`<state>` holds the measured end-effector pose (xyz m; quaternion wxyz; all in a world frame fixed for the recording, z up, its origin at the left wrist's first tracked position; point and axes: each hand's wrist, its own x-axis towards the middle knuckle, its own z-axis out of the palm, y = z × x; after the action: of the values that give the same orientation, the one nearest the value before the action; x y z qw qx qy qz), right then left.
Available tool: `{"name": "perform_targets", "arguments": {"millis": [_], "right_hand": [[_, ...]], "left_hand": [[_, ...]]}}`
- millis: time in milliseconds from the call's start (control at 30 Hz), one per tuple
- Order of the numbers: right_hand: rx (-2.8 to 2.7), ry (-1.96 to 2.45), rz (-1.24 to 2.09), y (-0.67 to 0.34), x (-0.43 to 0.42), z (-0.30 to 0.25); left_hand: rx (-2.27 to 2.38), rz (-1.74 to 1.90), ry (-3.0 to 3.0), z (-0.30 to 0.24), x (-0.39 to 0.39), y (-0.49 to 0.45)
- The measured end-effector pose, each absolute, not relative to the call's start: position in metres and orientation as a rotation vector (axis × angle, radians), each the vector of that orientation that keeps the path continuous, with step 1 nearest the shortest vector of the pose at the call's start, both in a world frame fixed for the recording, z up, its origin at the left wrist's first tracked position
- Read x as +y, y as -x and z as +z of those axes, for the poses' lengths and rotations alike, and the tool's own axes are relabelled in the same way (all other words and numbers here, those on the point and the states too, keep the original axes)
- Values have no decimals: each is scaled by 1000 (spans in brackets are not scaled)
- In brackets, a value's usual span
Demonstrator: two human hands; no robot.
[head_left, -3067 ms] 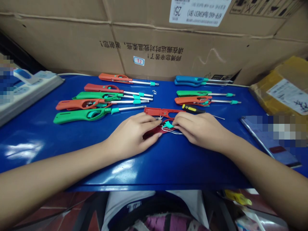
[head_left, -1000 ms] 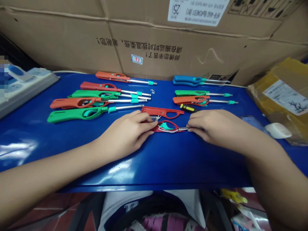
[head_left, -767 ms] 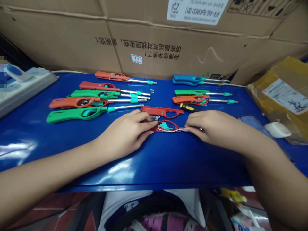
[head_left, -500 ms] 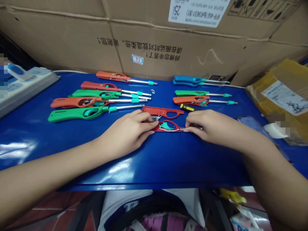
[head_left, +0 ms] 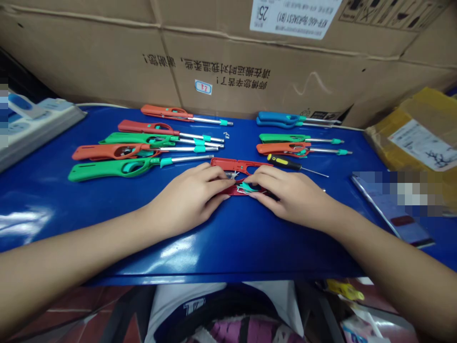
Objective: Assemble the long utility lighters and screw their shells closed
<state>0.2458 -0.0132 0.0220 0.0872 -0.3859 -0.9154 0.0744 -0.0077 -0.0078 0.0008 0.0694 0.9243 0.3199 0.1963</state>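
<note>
An opened red lighter (head_left: 231,191) is held at the middle of the blue table (head_left: 232,238), with its handle end pinched by the left hand (head_left: 189,202) and its teal trigger pinched by the right hand (head_left: 289,195). "37" is written on a sticker (head_left: 203,87) on the cardboard box (head_left: 107,62), and "25" is printed on its white label (head_left: 293,16).

Nine whole long-nosed lighters lie on one blue table (head_left: 250,238). Five are in a left group: three orange-red lighters (head_left: 164,113) (head_left: 146,127) (head_left: 107,152) and two green lighters (head_left: 139,139) (head_left: 107,170). Four are in a right group: two blue lighters (head_left: 280,116) (head_left: 276,124), one green lighter (head_left: 282,138) and one orange lighter (head_left: 282,148). A tenth, red, lies in two pieces, a far shell half (head_left: 237,165) and a near shell half (head_left: 233,190). Two hands are in view, the left hand (head_left: 189,200) and the right hand (head_left: 289,195). There is also one screwdriver (head_left: 285,162), one white power strip (head_left: 39,128) and one yellow parcel (head_left: 417,128).
</note>
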Motion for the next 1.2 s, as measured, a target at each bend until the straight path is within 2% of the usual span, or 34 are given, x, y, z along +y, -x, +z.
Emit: {"name": "perform_targets", "arguments": {"millis": [533,967,1200], "right_hand": [[-2660,1080,427,-247,-12,19],[-2082,1198,870,-250,-3,23],[-2399,1172,917,-255,-6,32]], "left_hand": [[948,579,-2780,1,-7,8],[978,559,-2788,0,-8,8],[982,578,-2801,-1,-8,9]]}}
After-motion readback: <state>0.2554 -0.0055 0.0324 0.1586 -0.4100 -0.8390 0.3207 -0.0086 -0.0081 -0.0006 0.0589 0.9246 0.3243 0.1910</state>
